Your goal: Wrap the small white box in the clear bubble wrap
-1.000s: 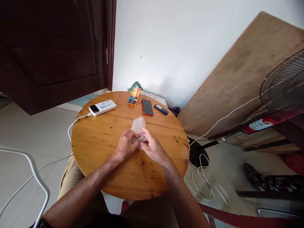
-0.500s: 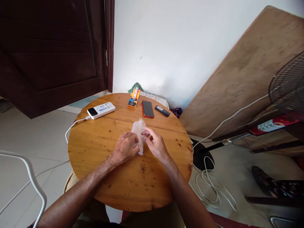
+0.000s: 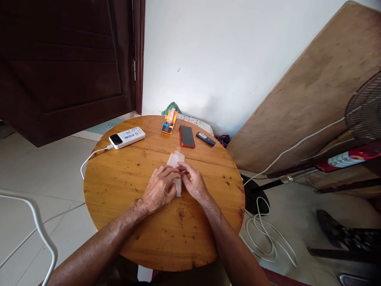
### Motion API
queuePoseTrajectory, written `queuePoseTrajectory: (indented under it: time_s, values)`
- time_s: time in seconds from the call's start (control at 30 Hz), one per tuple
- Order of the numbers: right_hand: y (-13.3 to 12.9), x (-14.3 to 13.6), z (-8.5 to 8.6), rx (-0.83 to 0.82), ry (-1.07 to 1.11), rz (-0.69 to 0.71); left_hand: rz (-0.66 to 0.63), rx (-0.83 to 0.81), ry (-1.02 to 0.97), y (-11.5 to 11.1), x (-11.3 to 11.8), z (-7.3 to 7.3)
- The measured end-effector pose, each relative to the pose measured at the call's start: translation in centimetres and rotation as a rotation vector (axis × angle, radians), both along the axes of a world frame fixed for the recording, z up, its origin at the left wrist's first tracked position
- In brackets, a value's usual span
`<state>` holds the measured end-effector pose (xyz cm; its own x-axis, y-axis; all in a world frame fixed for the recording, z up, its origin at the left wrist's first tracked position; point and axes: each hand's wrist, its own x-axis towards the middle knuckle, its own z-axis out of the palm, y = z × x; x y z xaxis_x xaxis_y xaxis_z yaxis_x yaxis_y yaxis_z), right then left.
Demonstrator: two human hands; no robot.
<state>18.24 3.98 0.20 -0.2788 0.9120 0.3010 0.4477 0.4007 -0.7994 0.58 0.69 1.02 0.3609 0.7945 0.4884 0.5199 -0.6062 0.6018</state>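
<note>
The two hands are working a small clear plastic bag (image 3: 176,161) flat against the round wooden bench (image 3: 125,190), a little beyond its middle. It looks like a folding or flattening step, and doing it well probably means keeping the film pinned with one hand while the other draws the crease along it, since thin plastic is likely to spring back or skid on the polished wood; pressing with the flats of the fingers rather than the tips should be holding it better, and the loose far end of the bag, now poking out beyond the knuckles, wants keeping straight so the fold is not running crooked.

The left hand (image 3: 159,190) is lying palm down over the near part of the bag, fingers bent and spread, its grip narrow and pressing on the plastic rather than closing round it. The right hand (image 3: 193,183) is coming in from the right, fingertips meeting the left's at the bag's edge; its grip is narrow too, apparently pinching the film, though the contact itself is hidden. Both forearms are reaching in from the near edge and converging.

On the far side are lying a white power bank (image 3: 127,137) with its cable, an orange tape dispenser (image 3: 169,121), a red-cased phone (image 3: 187,136) and a small dark phone (image 3: 205,138)
</note>
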Motion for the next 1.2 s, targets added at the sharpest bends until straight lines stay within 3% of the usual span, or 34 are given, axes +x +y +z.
queuePoseTrajectory:
  time_s: [0.1, 0.2, 0.4, 0.63, 0.83, 1.03, 1.2]
  values:
    - [0.2, 0.2, 0.2, 0.014, -0.014, -0.032, -0.042, -0.011, 0.009, 0.2, -0.1, -0.1]
    - [0.9, 1.0, 0.5, -0.012, -0.007, -0.161, -0.04, -0.039, 0.008, 0.4, -0.1, -0.5]
    - [3.1, 1.8, 1.0, -0.408, 0.084, -0.347, -0.024, -0.039, 0.006, 0.4, 0.0, -1.0]
    - [5.2, -0.2, 2.0, -0.489, 0.112, -0.233, -0.038, -0.057, -0.037, 0.3, 0.1, -0.6]
    - [5.7, -1.2, 3.1, -0.459, 0.184, -0.118, -0.035, -0.037, -0.058, 0.3, 0.1, -0.8]
    - [5.8, -1.4, 2.8, -0.372, 0.262, -0.152, -0.022, -0.025, -0.071, 0.5, 0.1, -1.1]
    - [5.6, -1.4, 2.9, -0.405, 0.272, -0.18, 0.008, -0.047, -0.064, 0.4, 0.2, -0.8]
